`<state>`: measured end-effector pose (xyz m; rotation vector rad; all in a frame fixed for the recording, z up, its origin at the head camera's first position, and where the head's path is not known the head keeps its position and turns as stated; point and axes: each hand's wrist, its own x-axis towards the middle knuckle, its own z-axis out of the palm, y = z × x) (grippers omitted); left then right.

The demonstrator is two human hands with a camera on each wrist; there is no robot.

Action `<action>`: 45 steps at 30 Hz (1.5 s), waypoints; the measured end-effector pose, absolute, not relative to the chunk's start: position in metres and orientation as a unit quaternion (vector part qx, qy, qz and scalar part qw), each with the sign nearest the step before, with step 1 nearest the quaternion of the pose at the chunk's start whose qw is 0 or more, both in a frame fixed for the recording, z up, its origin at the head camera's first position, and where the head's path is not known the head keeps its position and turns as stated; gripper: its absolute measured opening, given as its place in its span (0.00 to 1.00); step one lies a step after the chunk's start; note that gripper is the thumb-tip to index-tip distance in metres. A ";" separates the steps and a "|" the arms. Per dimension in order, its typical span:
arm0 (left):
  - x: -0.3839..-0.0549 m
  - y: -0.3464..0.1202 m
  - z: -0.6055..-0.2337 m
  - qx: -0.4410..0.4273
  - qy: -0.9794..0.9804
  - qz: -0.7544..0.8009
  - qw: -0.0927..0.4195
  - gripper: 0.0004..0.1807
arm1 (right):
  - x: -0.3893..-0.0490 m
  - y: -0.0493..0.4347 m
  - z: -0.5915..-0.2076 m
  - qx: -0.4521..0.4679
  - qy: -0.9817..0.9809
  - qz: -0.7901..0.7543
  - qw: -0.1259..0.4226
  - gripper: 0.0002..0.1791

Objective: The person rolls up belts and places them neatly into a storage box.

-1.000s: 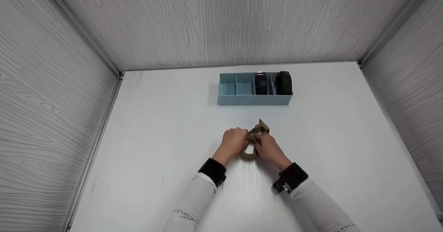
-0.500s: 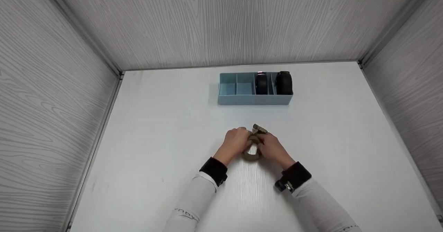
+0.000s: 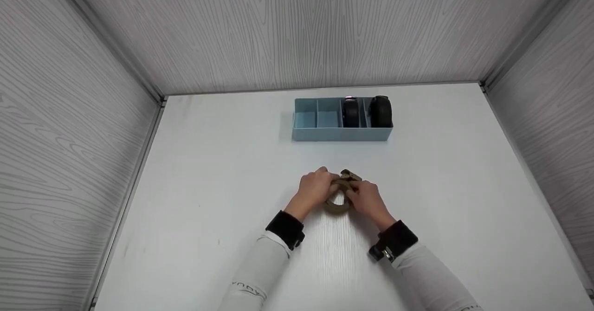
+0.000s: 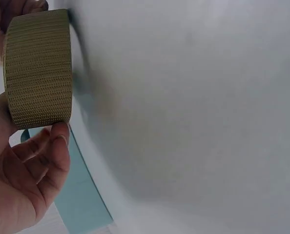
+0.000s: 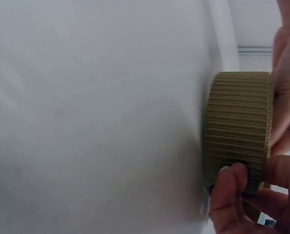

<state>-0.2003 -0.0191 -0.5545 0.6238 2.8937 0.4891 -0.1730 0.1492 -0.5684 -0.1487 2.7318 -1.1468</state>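
A tan webbing belt (image 3: 337,209) is wound into a ring just above the white table, in front of the box. My left hand (image 3: 316,188) grips the ring's left side. From the right, my right hand (image 3: 366,199) pinches the coil between thumb and fingers. A loose end piece (image 3: 351,175) sticks out past the hands on the far side. The left wrist view shows the ribbed outer face of the coiled belt (image 4: 38,68) with fingertips at its lower edge. In the right wrist view, fingers (image 5: 225,195) press against the wound belt (image 5: 238,122).
Behind the hands stands a blue divided box (image 3: 341,134). Its two right compartments hold a coiled black belt (image 3: 351,112) and a thicker black coil (image 3: 380,111); the two left ones show bare floors. Grey wood-grain panels (image 3: 297,37) enclose the table's back and sides.
The loose end of the tan belt has drawn in closer to the coil and sticks out less. Both hands have shifted only slightly around the ring.
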 end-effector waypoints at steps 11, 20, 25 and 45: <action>-0.210 -0.031 -0.504 0.230 0.895 0.326 0.199 0.24 | -0.177 0.152 -0.555 -0.045 0.877 -0.478 -0.007 0.10; -0.204 -0.034 -0.485 0.228 0.889 0.356 0.177 0.27 | -0.177 0.155 -0.553 -0.091 0.871 -0.473 -0.095 0.15; -0.199 -0.030 -0.484 0.209 0.897 0.362 0.145 0.27 | -0.177 0.155 -0.556 -0.106 0.861 -0.482 -0.124 0.13; -0.180 -0.015 -0.481 0.159 0.907 0.388 -0.029 0.26 | -0.181 0.155 -0.553 -0.141 0.835 -0.451 -0.283 0.21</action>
